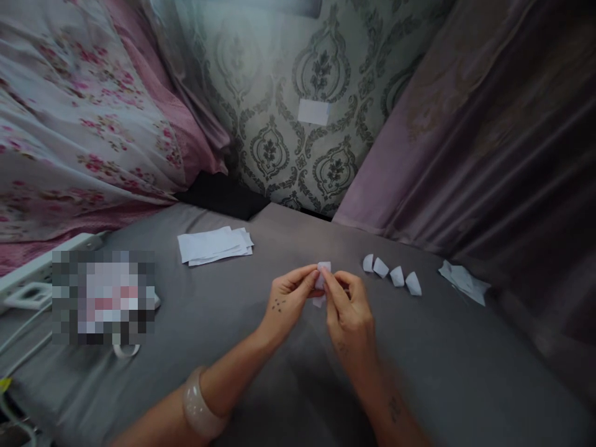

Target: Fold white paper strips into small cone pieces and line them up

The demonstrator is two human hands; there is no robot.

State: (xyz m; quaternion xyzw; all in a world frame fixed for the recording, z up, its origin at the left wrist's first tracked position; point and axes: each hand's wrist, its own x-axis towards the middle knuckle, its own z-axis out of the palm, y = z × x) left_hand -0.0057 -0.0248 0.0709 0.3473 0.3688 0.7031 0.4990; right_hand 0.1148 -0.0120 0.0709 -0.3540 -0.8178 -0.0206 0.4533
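Between my two hands, over the middle of the grey cloth surface, is a small folded piece of white paper [321, 280]. My left hand [289, 297] pinches its left side with thumb and fingers. The fingers of my right hand [348, 304] close on its right side, partly covering it. A pale tip of paper sticks out below the fingers. To the right, several small folded white paper pieces [397, 276] stand in a slanting row. A stack of white paper strips [215, 246] lies to the left, its edges unevenly aligned.
Crumpled white paper scraps [463, 282] lie far right. On the left are a white power strip [28, 273], cables and a blurred object [105, 298]. A black flat item [223, 195] sits at the back. Curtains [465, 136] hang beside the patterned wall [279, 93].
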